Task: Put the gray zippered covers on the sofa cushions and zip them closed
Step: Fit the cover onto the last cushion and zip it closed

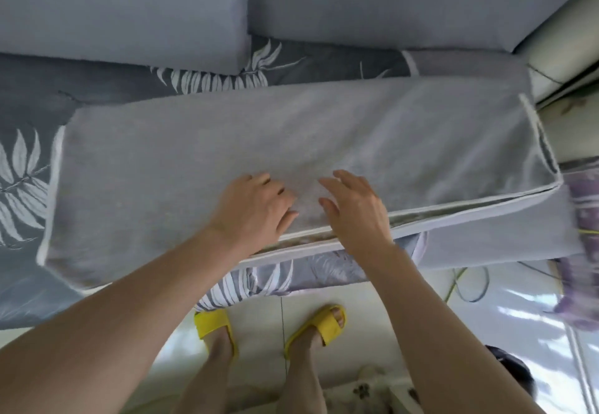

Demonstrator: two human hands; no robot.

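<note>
Gray cover (pixel 194 154) lies flat on sofa seat (pixel 29 89). At its 6 o'clock edge: left hand (pixel 256 209) bent onto fabric, grip unclear; right hand (pixel 353 212) splayed, holding nothing. Zipper (pixel 453 211) gapes toward 3 o'clock.

Single view, head-worn wide-angle camera. We look steeply down and slightly forward from standing height, close over the covered cushion (pixel 291 154) lying on the sofa seat (pixel 32 89); the lower edge of our view reaches the floor (pixel 259 326) underfoot.
</note>
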